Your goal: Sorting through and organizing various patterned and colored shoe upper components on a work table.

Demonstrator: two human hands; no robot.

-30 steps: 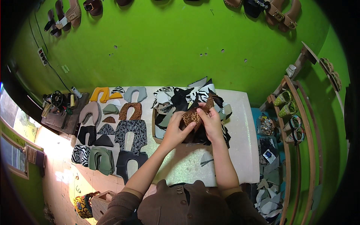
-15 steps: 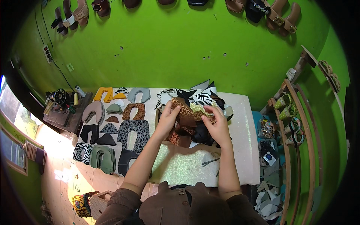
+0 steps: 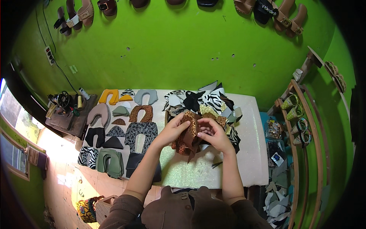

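The left hand (image 3: 171, 131) pinched a thin brown scrap with gold spots (image 3: 190, 132) over the shiny, pale, flat table (image 3: 249, 152). The right hand (image 3: 216, 134) curled at its edge, maybe gripping, I couldn't tell. Bright green, smooth wall (image 3: 171, 53) stood behind

brown shirt (image 3: 162, 214) | round front button (image 3: 187, 207) | brown elbow-length sleeves (image 3: 124, 209)

No lettering, number, label or sign can be read on anything in this view.
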